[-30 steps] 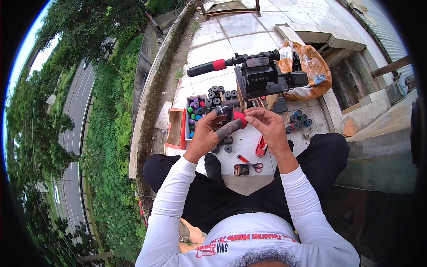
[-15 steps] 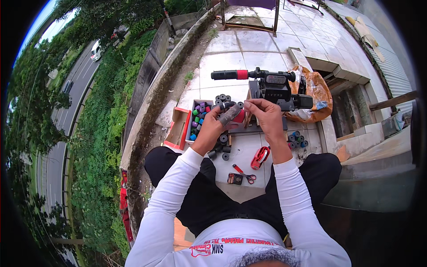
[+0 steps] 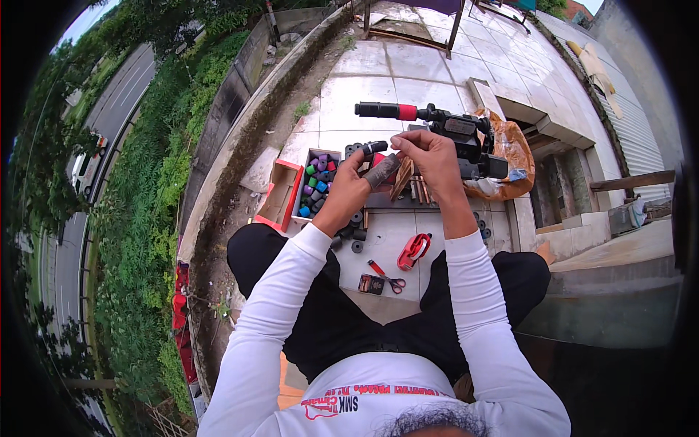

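Observation:
My left hand (image 3: pixel 349 191) is closed, its fingers curled. A dark grey cylindrical piece (image 3: pixel 381 172) lies along its thumb, and a short black piece (image 3: pixel 375 147) sits at its index fingertip. Whether these are held or worn on the fingers I cannot tell. Just to the right, my right hand (image 3: pixel 431 154) pinches thumb and forefinger together close to the grey piece's far end; whatever is between them is too small to name. Behind the hands are a wooden block (image 3: pixel 401 180), several copper-coloured rods (image 3: pixel 420 191) and a partly hidden red thing (image 3: pixel 386 162).
Left of the hands stands a box (image 3: pixel 297 207) of coloured cylinders beside an open red box (image 3: pixel 280 195). Black rolls (image 3: pixel 357 231), scissors (image 3: pixel 396 284), a small dark packet (image 3: pixel 370 284) and a red tool (image 3: pixel 413 251) lie on the tiles. Beyond are a black machine (image 3: pixel 466 138) and an orange bag (image 3: pixel 515 156).
Both hands have moved slightly farther from me. The black piece and the grey piece at my left hand are wider apart. The whole view has shifted a little.

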Demonstrator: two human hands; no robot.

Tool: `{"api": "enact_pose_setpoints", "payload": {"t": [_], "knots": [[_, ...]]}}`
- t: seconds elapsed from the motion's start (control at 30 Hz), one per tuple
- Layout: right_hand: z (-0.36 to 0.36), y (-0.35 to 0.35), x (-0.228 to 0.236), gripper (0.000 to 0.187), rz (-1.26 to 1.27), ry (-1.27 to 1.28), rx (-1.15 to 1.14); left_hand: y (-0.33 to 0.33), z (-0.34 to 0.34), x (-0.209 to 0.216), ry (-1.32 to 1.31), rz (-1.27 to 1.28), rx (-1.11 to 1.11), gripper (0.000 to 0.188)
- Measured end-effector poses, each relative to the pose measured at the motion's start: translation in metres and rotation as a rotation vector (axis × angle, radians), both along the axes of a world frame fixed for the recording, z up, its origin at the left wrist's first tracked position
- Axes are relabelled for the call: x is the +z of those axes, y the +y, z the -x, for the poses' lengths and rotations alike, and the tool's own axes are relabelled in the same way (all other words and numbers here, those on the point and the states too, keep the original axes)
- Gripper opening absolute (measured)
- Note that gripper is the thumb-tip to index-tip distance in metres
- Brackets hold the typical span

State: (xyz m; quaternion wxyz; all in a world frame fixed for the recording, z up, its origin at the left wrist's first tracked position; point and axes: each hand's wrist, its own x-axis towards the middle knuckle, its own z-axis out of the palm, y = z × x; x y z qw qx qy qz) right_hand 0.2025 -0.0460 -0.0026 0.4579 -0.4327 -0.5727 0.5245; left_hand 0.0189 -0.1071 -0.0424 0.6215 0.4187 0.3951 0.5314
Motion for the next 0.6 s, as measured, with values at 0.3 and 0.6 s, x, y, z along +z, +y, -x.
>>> {"api": "enact_pose_setpoints", "payload": {"t": [0.3,0.6], "knots": [[-0.008,-0.001,-0.022,0.021,0.014,0.129,-0.078,0.004,-0.002,-0.007,0.215,-0.100,-0.050,0.027],[-0.011,-0.007,-0.024,0.020,-0.060,0.131,-0.138,0.006,-0.009,-0.014,0.127,0.071,-0.075,0.026]]}}
